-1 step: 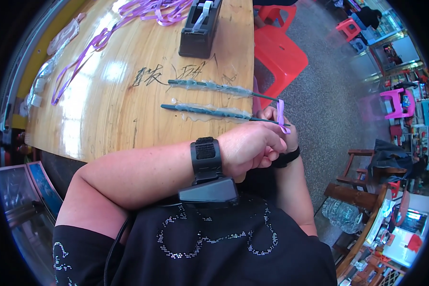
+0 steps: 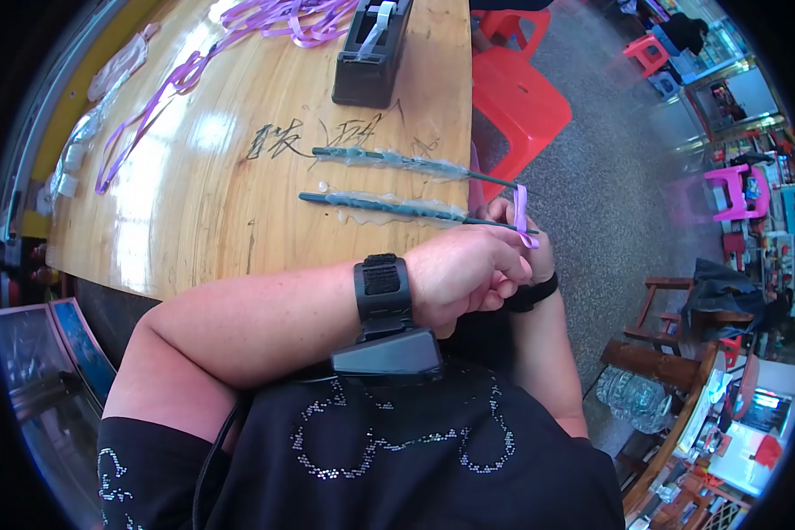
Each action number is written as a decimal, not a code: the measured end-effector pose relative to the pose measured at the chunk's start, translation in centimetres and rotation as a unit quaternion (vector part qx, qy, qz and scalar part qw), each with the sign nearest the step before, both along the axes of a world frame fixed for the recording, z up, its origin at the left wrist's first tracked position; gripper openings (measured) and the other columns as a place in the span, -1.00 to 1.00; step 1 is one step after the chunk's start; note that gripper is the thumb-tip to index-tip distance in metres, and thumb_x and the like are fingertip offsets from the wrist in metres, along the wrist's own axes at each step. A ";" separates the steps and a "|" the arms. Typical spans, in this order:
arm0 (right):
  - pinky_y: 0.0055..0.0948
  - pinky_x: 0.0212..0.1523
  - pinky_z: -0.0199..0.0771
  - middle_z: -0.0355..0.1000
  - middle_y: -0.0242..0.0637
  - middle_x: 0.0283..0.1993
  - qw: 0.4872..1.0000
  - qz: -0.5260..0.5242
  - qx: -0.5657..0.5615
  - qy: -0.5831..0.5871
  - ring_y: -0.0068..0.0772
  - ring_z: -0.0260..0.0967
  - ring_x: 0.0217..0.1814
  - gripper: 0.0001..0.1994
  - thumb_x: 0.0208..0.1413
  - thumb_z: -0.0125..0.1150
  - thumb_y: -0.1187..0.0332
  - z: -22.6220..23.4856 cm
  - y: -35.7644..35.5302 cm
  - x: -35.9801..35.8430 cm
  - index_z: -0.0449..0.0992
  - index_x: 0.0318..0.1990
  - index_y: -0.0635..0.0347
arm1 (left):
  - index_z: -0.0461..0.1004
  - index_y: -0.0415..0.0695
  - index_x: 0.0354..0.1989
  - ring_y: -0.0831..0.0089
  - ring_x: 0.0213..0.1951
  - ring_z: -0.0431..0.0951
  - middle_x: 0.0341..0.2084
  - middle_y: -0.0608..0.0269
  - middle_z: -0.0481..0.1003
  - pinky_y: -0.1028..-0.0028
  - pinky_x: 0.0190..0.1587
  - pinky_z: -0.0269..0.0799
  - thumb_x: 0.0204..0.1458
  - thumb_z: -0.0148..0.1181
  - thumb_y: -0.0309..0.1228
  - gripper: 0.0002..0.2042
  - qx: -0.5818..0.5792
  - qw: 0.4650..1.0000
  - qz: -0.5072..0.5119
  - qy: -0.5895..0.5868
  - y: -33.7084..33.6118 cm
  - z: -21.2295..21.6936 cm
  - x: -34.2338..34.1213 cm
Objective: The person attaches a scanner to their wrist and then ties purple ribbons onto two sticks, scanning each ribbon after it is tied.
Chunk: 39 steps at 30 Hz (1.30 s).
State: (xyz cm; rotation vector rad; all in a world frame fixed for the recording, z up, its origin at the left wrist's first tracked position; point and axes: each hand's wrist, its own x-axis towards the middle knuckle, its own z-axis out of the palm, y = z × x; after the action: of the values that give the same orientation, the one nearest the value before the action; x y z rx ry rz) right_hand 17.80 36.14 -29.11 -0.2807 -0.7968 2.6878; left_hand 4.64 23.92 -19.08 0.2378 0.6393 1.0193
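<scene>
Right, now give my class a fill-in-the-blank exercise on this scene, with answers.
The tape dispenser on the wooden table is coloured ____.
The short ribbon beside the left hand and right hand is coloured ____.
The dark green rods lying partly on the table number ____.

Answers: black; purple; two.

The black shirt [image 2: 415, 499] has short sleeves [image 2: 163, 446] and looping outlines of silvery studs [image 2: 336, 474]. A black left wristband [image 2: 382, 291] adjoins a dark grey box [image 2: 387, 356]; the right wristband [image 2: 533, 294] is black.
</scene>
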 end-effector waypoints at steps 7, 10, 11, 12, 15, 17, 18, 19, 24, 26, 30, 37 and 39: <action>-0.35 -0.09 0.40 0.40 -0.14 -0.18 0.991 -0.062 0.043 -0.110 -0.29 0.39 -0.15 -0.68 0.19 -0.08 0.23 3.2 0.1 1.8 0.35 -0.10 0.35 | 0.28 -0.14 -0.07 0.66 -0.57 0.30 -0.49 0.43 0.36 0.61 -0.54 0.14 -0.01 -0.02 -0.56 -0.72 -0.019 1.000 -0.005 0.006 0.0 0.3 0.0; -0.35 -0.07 0.39 0.38 -0.16 -0.20 0.975 -0.118 0.065 -0.177 -0.32 0.37 -0.16 -0.68 0.26 -0.19 0.19 3.9 0.2 1.8 0.36 -0.17 0.30 | 0.28 -0.12 -0.08 0.66 -0.57 0.30 -0.50 0.43 0.36 0.60 -0.54 0.14 0.00 -0.01 -0.55 -0.73 -0.015 1.000 -0.001 0.001 0.0 -0.1 -0.1; -0.35 -0.07 0.39 0.38 -0.16 -0.20 0.975 -0.119 0.065 -0.177 -0.32 0.37 -0.16 -0.68 0.26 -0.19 0.19 4.4 0.1 1.4 0.36 -0.17 0.30 | 0.28 -0.12 -0.08 0.66 -0.57 0.30 -0.50 0.43 0.36 0.60 -0.54 0.14 0.00 -0.01 -0.55 -0.73 -0.015 1.000 -0.002 0.002 0.0 -0.2 -0.1; -0.34 -0.05 0.37 0.38 -0.16 -0.21 0.977 -0.108 0.047 -0.177 -0.31 0.36 -0.15 -0.67 0.26 -0.20 0.18 5.1 -0.1 0.9 0.37 -0.18 0.30 | 0.28 -0.12 -0.09 0.66 -0.58 0.31 -0.50 0.44 0.36 0.60 -0.54 0.14 0.01 -0.01 -0.54 -0.74 -0.017 1.000 0.003 0.002 -0.1 -0.3 -0.1; -0.33 -0.02 0.34 0.38 -0.15 -0.23 0.982 -0.087 0.022 -0.166 -0.29 0.34 -0.14 -0.66 0.26 -0.20 0.17 6.0 0.0 0.5 0.37 -0.20 0.30 | 0.29 -0.12 -0.11 0.67 -0.58 0.31 -0.50 0.44 0.36 0.60 -0.54 0.15 0.02 -0.01 -0.53 -0.77 -0.022 1.000 0.008 0.003 0.0 0.0 0.0; -0.33 -0.01 0.32 0.38 -0.16 -0.25 0.985 -0.073 0.013 -0.155 -0.28 0.34 -0.13 -0.66 0.26 -0.21 0.16 6.1 -0.1 0.2 0.37 -0.21 0.30 | 0.30 -0.12 -0.12 0.67 -0.58 0.31 -0.50 0.44 0.36 0.60 -0.54 0.16 0.02 -0.01 -0.52 -0.78 -0.026 1.000 0.011 0.004 -0.1 0.3 0.0; -0.33 -0.03 0.33 0.38 -0.16 -0.26 0.984 -0.078 0.004 -0.157 -0.28 0.33 -0.15 -0.67 0.25 -0.20 0.18 6.2 -0.2 0.0 0.37 -0.23 0.29 | 0.31 -0.13 -0.23 0.64 -0.58 0.30 -0.55 0.41 0.32 0.61 -0.55 0.19 0.00 -0.01 -0.54 -0.85 -0.027 0.999 0.017 0.006 -0.1 0.4 0.0; -0.34 -0.05 0.33 0.38 -0.16 -0.27 0.983 -0.085 -0.004 -0.160 -0.29 0.33 -0.16 -0.69 0.25 -0.18 0.19 6.3 -0.2 -0.1 0.37 -0.25 0.29 | 0.33 -0.14 -0.33 0.61 -0.58 0.29 -0.60 0.37 0.28 0.62 -0.57 0.22 -0.03 -0.02 -0.55 -0.91 -0.026 0.999 0.022 0.007 0.0 0.5 0.1; -0.38 -0.15 0.38 0.38 -0.17 -0.33 0.986 -0.071 -0.012 -0.148 -0.33 0.34 -0.25 -0.81 0.17 -0.03 0.32 6.2 -0.2 -0.6 0.39 -0.32 0.29 | 0.32 -0.13 -0.27 0.64 -0.58 0.30 -0.56 0.41 0.31 0.63 -0.57 0.19 -0.01 -0.02 -0.53 -0.88 -0.013 1.000 0.014 0.016 0.1 -0.3 0.1; -0.42 -0.23 0.42 0.40 -0.17 -0.36 0.983 -0.082 -0.012 -0.161 -0.35 0.37 -0.30 -0.86 0.12 0.05 0.39 6.4 -0.4 -0.8 0.42 -0.34 0.31 | 0.31 -0.12 -0.19 0.67 -0.57 0.31 -0.51 0.46 0.34 0.63 -0.58 0.16 0.02 -0.02 -0.52 -0.83 -0.009 1.000 0.009 0.020 0.1 -0.4 0.1; -0.46 -0.25 0.40 0.39 -0.20 -0.37 0.981 -0.055 0.045 -0.180 -0.40 0.35 -0.33 -0.87 0.11 0.04 0.40 6.3 0.2 -0.4 0.41 -0.35 0.30 | 0.31 -0.10 -0.22 0.67 -0.60 0.30 -0.55 0.48 0.32 0.62 -0.58 0.14 0.01 -0.02 -0.53 -0.85 0.000 1.000 -0.010 0.028 0.1 0.1 -0.1; -0.47 -0.22 0.40 0.45 -0.16 -0.30 0.937 -0.194 0.138 -0.256 -0.41 0.40 -0.28 -0.75 0.16 -0.02 0.32 7.0 -0.9 0.4 0.43 -0.16 0.35 | 0.32 -0.14 -0.38 0.61 -0.60 0.30 -0.61 0.38 0.28 0.64 -0.58 0.22 -0.05 0.01 -0.56 -0.93 -0.013 1.000 0.018 0.001 -0.2 0.4 0.1; -0.43 -0.12 0.40 0.41 -0.10 -0.18 0.936 -0.185 0.157 -0.254 -0.36 0.38 -0.19 -0.68 0.19 -0.09 0.28 6.7 -0.5 1.0 0.38 -0.09 0.40 | 0.32 -0.14 -0.38 0.61 -0.60 0.31 -0.61 0.38 0.28 0.64 -0.58 0.22 -0.05 0.01 -0.56 -0.92 -0.011 1.000 0.017 0.007 -0.2 0.4 0.0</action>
State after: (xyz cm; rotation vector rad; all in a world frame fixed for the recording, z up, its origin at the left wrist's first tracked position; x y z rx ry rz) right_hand 18.79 35.68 -22.37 -0.9630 -1.1651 2.1106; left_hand 4.69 23.76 -18.65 0.2152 0.6701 1.0433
